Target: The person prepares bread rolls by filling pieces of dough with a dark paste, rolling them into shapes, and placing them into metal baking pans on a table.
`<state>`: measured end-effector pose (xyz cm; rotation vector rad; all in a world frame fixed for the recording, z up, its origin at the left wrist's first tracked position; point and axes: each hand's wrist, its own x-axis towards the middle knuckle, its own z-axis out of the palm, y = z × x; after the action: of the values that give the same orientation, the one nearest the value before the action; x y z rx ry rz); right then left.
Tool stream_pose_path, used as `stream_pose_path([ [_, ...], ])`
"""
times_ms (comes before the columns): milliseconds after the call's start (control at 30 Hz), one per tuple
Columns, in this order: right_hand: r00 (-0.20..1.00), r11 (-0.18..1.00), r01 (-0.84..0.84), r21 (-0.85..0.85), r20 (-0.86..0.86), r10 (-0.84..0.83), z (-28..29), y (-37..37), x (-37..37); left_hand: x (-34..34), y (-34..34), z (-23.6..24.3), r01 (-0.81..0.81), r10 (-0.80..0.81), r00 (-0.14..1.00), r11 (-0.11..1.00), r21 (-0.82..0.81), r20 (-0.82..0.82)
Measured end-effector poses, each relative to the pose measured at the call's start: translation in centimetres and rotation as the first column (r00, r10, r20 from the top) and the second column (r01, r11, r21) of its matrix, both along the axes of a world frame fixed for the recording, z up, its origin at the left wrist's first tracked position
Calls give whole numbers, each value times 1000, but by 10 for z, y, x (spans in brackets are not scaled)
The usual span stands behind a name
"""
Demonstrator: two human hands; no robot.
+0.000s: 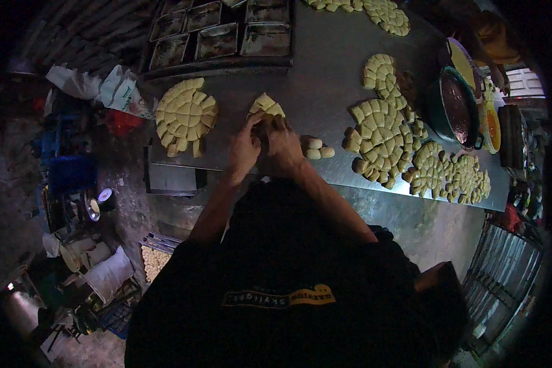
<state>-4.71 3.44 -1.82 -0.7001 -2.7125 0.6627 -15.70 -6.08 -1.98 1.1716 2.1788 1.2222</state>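
Observation:
A pale dough piece [265, 105] with a pointed far end lies on the metal table, straight ahead of me. My left hand [245, 149] and my right hand [283, 147] meet at its near side, with fingers bent and pressed onto it. Their backs hide the fingertips and the near part of the dough. Just right of my right hand, a few small dough rolls [316, 148] lie together. Left of my hands is a flat dough round [186, 115] cut into many small pieces.
Further cut dough rounds [381, 136] spread along the right of the metal table [325, 67]. A dark rectangular metal tray [227, 64] with compartments stands at the far left. Bowls [459, 107] crowd the right end, near another person's arm [498, 76]. Plastic bags [119, 89] sit beyond the left edge.

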Motion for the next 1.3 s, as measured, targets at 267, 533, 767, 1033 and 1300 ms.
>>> stream_pose_path([
  [267,996,515,-62,-855,-84,-20,18,47,77,14,7,-5,63,-64,998,983,-170,-5],
  [533,898,941,187,-283,-339,-280,112,49,138,122,48,77,-145,-218,495,934,327,841],
  [767,773,798,234,-555,-391,-499,135,82,201,167,104,107,12,-236,804,924,382,546],
  [1033,752,136,-418,-898,-426,-502,137,97,268,205,151,142,684,-531,729,597,420,-432],
  [1300,851,94,-392,-915,-400,-342,155,147,316,272,183,120,482,-697,710,582,654,97],
])
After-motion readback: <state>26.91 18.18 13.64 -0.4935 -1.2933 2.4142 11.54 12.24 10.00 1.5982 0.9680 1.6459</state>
